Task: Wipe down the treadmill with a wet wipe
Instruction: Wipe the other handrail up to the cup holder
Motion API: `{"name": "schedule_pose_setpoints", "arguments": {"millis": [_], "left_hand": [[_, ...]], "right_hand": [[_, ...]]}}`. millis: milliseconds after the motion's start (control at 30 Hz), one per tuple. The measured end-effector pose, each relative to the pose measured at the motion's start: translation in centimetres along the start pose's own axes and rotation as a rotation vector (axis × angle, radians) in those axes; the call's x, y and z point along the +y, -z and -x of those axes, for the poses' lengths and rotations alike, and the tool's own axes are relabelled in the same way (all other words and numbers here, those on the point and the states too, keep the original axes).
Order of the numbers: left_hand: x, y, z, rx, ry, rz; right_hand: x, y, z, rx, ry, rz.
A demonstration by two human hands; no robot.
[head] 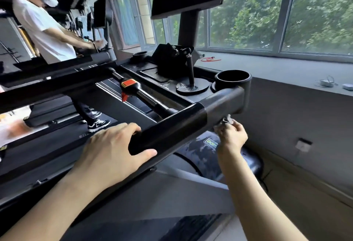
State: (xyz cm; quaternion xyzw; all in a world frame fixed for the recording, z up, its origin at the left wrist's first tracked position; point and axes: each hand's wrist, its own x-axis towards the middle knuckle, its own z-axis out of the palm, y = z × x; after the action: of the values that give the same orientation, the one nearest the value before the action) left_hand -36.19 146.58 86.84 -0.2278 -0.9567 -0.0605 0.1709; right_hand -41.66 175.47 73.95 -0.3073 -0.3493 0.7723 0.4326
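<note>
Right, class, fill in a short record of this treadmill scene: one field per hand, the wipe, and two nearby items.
left hand: grips the black end of the handrail
right hand: pinches the wet wipe
wet wipe: crumpled, at the underside of the handrail's grey part
cup holder: beside the rail's far end
orange stop button: on the crossbar

Right hand (232, 135) presses wipe (226, 120) under handrail (191, 124)

Wide windows (280, 13) onto green trees (321, 11), grey sill (277, 69), grey wall (296, 110) with socket (303, 144), daylight
</note>
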Motion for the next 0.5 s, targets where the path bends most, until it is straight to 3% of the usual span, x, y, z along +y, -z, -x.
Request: {"name": "schedule_pose_setpoints", "arguments": {"millis": [100, 233, 333, 433, 500], "left_hand": [[1.1, -0.6, -1.3, 0.054, -0.036, 0.040], [2.8, -1.5, -3.1, 0.071, -0.080, 0.062], [3.5, -2.2, -3.9, 0.056, -0.097, 0.053], [3.6, -2.5, -4.0, 0.034, -0.085, 0.059], [3.5, -2.5, -4.1, 0.041, -0.084, 0.066]], "right_hand": [[0.7, -1.1, 2.2, 0.024, -0.172, -0.081], [3.5, 0.4, 11.3, -0.242, -0.295, -0.042], [2.9, 1.4, 10.2, -0.273, -0.162, 0.009], [0.1, 1.2, 4.1, -0.165, 0.068, 0.066], [-1.1, 1.0, 0.3, -0.116, 0.100, 0.052]]}}
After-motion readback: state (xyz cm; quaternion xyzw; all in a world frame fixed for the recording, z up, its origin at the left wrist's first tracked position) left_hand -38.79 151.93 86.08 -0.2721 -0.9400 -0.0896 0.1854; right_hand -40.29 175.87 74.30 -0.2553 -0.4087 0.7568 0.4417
